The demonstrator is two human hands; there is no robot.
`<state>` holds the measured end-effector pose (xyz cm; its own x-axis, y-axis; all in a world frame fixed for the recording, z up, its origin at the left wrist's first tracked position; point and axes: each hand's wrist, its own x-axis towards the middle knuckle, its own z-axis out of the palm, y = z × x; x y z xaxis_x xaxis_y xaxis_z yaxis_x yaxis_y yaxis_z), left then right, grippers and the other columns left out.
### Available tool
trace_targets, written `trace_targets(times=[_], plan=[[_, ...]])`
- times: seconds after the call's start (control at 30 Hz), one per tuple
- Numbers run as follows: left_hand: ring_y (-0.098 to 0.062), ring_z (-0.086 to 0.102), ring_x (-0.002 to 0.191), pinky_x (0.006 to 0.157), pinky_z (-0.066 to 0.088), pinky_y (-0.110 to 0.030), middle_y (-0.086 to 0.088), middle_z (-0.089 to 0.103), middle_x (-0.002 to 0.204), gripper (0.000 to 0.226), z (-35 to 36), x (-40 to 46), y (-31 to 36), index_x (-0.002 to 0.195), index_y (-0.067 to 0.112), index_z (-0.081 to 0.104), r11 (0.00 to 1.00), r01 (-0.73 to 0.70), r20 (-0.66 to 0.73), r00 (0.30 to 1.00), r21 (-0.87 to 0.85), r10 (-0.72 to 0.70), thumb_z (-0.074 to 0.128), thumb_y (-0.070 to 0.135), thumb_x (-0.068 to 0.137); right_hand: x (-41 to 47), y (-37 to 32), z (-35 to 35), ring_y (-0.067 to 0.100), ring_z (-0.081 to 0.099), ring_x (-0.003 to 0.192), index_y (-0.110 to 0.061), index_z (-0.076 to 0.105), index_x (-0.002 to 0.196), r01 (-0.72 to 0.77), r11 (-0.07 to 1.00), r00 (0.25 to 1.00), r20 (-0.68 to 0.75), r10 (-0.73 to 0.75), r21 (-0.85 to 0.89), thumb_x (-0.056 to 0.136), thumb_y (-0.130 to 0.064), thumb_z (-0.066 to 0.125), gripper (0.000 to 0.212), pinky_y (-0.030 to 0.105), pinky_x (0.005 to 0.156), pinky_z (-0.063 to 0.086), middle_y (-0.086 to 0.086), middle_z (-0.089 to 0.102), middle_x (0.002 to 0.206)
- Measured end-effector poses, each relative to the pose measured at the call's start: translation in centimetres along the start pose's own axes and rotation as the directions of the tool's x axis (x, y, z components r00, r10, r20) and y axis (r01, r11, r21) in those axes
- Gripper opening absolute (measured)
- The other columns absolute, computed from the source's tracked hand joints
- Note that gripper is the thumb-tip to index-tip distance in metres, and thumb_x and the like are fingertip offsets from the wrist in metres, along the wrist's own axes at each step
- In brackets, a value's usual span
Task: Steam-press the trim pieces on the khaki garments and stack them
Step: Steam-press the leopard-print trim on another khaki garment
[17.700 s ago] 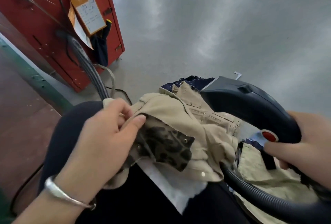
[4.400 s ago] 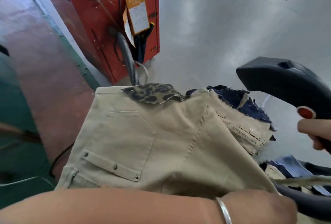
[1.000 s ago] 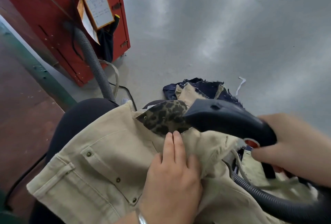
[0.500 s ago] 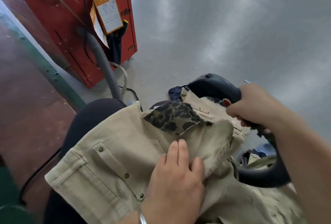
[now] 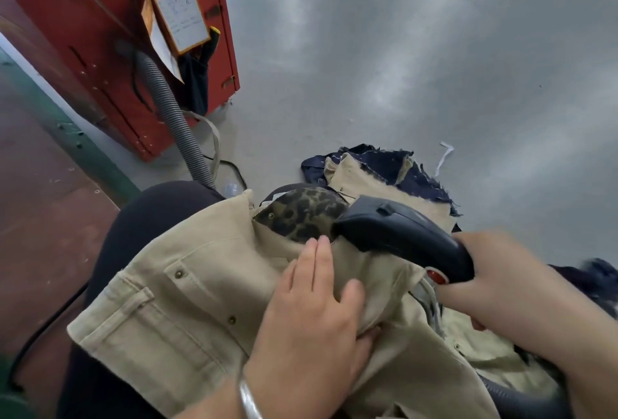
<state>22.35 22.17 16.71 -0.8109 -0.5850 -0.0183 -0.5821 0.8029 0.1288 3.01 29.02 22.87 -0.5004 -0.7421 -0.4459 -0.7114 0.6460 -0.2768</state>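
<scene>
A khaki garment (image 5: 187,301) lies spread over my lap, with a leopard-print trim piece (image 5: 301,214) at its far edge. My left hand (image 5: 311,318) lies flat on the khaki cloth, its straight fingertips just short of the trim. My right hand (image 5: 501,281) grips the handle of a dark steam iron (image 5: 401,234) with a red button; the iron's nose sits on the right end of the trim. A stack of khaki and navy garments (image 5: 378,171) rests on the floor beyond my knee.
A red cabinet (image 5: 110,33) with an orange tag and a grey ribbed hose (image 5: 174,124) stands at the upper left. Grey floor (image 5: 418,50) stretches ahead. More khaki cloth (image 5: 485,351) and the iron's hose (image 5: 521,398) lie at the lower right.
My right hand has brought the iron back from beyond the garment onto the right end of the leopard trim. My left hand has stayed flat on the khaki cloth.
</scene>
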Motion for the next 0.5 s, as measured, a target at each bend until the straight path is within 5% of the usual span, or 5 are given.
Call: trace_targets(times=[0.13,0.3,0.43,0.5], plan=[[-0.038,0.059,0.113,0.088,0.051,-0.043,-0.028,0.058,0.123,0.039,1.0,0.1,0.0,0.077,0.017,0.063,1.000,0.012,0.014,1.000,0.010,-0.012,0.055,0.055,0.067,2.6,-1.1,0.1,0.018,0.064,0.043,-0.022,0.060,0.077,-0.051,0.999,0.997,-0.048,0.052,0.018,0.076,-0.026,0.072,0.013,0.034,0.049,0.053,0.001,0.060,0.047],[-0.041,0.060,0.110,0.087,0.053,-0.044,-0.030,0.061,0.117,0.032,1.3,0.1,0.4,0.069,0.014,0.063,1.000,-0.006,-0.017,1.000,0.017,0.006,0.066,0.045,0.064,5.8,-2.3,-1.6,0.030,0.070,0.052,-0.011,0.061,0.083,-0.068,0.995,0.995,-0.069,0.073,0.075,0.081,-0.016,0.068,0.009,0.037,0.053,0.056,0.011,0.066,0.061],[-0.037,0.062,0.109,0.081,0.056,-0.041,-0.025,0.066,0.112,0.028,1.2,0.6,0.8,0.070,0.012,0.068,0.999,0.025,-0.005,1.000,-0.023,-0.025,0.080,0.037,0.065,2.7,-2.9,-4.2,0.009,0.057,0.032,-0.025,0.062,0.070,0.062,0.998,0.989,-0.137,-0.059,0.014,0.061,-0.038,0.071,0.019,0.027,0.039,0.044,-0.006,0.061,0.043],[-0.034,0.065,0.105,0.074,0.056,-0.034,-0.024,0.066,0.112,0.031,1.2,0.7,0.9,0.074,0.012,0.071,1.000,0.010,0.030,0.999,-0.022,-0.009,0.079,0.041,0.066,0.9,-3.8,-4.8,0.009,0.053,0.035,-0.052,0.057,0.080,0.127,0.983,0.978,-0.150,-0.146,-0.131,0.047,-0.047,0.057,0.033,0.031,0.042,0.043,-0.025,0.059,0.051]])
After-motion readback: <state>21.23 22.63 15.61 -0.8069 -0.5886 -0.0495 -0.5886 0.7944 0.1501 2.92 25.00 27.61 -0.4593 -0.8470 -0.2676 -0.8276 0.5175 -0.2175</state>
